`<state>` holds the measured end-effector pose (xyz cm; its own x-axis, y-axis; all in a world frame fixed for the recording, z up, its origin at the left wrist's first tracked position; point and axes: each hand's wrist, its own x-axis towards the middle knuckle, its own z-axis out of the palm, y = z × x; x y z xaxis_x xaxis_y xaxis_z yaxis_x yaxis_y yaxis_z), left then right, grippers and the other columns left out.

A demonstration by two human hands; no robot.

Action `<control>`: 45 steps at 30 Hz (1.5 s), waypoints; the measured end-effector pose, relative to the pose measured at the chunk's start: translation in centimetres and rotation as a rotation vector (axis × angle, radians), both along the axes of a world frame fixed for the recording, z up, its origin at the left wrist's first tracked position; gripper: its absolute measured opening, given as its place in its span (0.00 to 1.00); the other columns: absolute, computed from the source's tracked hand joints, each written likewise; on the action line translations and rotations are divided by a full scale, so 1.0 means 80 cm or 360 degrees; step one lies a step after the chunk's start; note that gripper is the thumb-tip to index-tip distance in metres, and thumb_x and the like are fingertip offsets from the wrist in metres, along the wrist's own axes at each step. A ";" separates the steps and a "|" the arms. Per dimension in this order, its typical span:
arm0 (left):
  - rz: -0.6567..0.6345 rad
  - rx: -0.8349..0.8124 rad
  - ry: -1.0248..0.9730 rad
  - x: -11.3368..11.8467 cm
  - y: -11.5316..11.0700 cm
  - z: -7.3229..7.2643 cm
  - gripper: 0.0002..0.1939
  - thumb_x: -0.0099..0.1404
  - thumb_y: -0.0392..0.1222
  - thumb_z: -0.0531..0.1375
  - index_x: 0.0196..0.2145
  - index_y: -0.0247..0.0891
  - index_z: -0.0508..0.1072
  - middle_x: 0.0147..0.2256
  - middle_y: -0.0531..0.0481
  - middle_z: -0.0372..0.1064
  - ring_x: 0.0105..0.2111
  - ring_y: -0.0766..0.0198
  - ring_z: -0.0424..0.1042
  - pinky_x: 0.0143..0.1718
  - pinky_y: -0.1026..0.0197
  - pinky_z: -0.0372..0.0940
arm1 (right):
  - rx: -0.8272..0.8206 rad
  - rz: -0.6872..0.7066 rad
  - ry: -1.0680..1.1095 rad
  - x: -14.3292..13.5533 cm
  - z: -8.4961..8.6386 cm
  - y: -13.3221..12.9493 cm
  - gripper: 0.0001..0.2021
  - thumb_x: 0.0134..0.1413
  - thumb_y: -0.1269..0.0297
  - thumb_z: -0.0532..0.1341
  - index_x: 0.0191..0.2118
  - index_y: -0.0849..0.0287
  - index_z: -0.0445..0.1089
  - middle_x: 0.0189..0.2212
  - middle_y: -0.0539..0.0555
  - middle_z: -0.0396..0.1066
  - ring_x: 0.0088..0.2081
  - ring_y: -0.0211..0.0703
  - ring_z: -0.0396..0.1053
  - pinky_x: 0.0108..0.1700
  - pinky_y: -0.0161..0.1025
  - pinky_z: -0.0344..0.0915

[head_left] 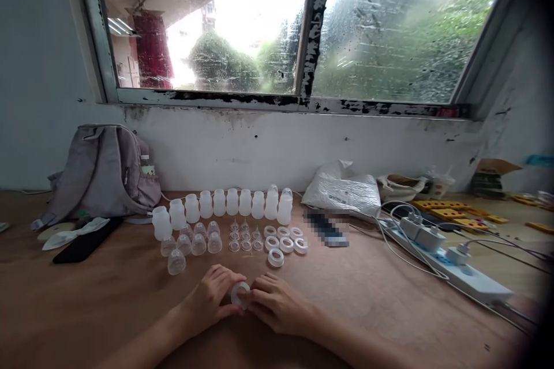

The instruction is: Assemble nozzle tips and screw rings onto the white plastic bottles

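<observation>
My left hand (215,293) holds a white translucent ring (239,295) at its left side, the thumb below and fingers above. My right hand (270,300) is closed at the ring's right side, its fingertips over the opening; any small part inside is too hard to make out. Beyond my hands are several clear cups (176,262), small clear nipples (246,236) in rows, and several white rings (276,258). A row of frosted bottles (232,202) stands behind them; two at its right end have pointed tops.
A grey backpack (108,173) and a black flat object (86,242) lie left. A silvery plastic bag (344,190) and a pixelated item (326,229) are right of centre. Further right, cables run from a white power strip (485,285) near yellow pieces (445,213).
</observation>
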<state>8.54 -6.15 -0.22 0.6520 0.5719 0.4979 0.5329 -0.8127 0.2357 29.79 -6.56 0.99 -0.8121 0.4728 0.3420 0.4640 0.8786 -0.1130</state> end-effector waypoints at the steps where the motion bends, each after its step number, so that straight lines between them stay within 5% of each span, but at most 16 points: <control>1: -0.0035 -0.0016 0.0005 0.000 -0.001 0.000 0.21 0.56 0.50 0.57 0.45 0.40 0.61 0.39 0.49 0.67 0.40 0.61 0.65 0.44 0.58 0.60 | 0.0014 -0.0003 -0.0023 -0.001 0.000 -0.001 0.10 0.57 0.66 0.48 0.42 0.56 0.63 0.32 0.54 0.66 0.33 0.40 0.62 0.36 0.37 0.55; 12: -0.0086 -0.0222 0.0024 -0.001 -0.004 0.004 0.19 0.61 0.45 0.53 0.49 0.42 0.57 0.45 0.48 0.63 0.46 0.61 0.61 0.48 0.57 0.58 | 0.0011 -0.0132 -0.0200 0.016 0.007 0.001 0.09 0.56 0.68 0.48 0.41 0.58 0.61 0.32 0.53 0.66 0.32 0.39 0.62 0.36 0.35 0.56; 24: -0.0045 -0.0269 0.0116 -0.004 -0.004 0.006 0.11 0.62 0.40 0.51 0.43 0.40 0.63 0.41 0.48 0.66 0.42 0.61 0.63 0.45 0.58 0.59 | 0.0168 -0.0480 -0.0134 0.117 -0.008 0.025 0.11 0.56 0.67 0.46 0.37 0.60 0.64 0.30 0.56 0.67 0.29 0.41 0.63 0.33 0.37 0.57; 36: -0.0033 -0.0273 0.0128 -0.004 -0.004 0.010 0.10 0.62 0.39 0.51 0.42 0.40 0.64 0.40 0.49 0.66 0.41 0.62 0.63 0.44 0.59 0.59 | 0.0318 -0.0626 -0.0044 0.121 -0.009 0.060 0.11 0.56 0.66 0.47 0.39 0.59 0.65 0.34 0.57 0.67 0.34 0.42 0.65 0.36 0.38 0.61; 40: -0.0041 -0.0270 0.0130 -0.004 -0.005 0.010 0.10 0.62 0.39 0.50 0.42 0.40 0.64 0.40 0.49 0.66 0.41 0.62 0.63 0.44 0.59 0.59 | 0.0484 -0.0669 0.0069 0.120 0.011 0.091 0.11 0.57 0.66 0.47 0.38 0.60 0.65 0.34 0.57 0.66 0.34 0.42 0.64 0.35 0.37 0.60; 45: -0.0045 -0.0254 0.0104 -0.004 -0.004 0.011 0.10 0.62 0.40 0.50 0.42 0.40 0.64 0.39 0.48 0.66 0.40 0.62 0.63 0.44 0.59 0.60 | 0.0727 -0.0949 0.0227 0.098 0.064 0.165 0.12 0.56 0.65 0.46 0.40 0.61 0.64 0.36 0.58 0.65 0.38 0.45 0.62 0.40 0.39 0.57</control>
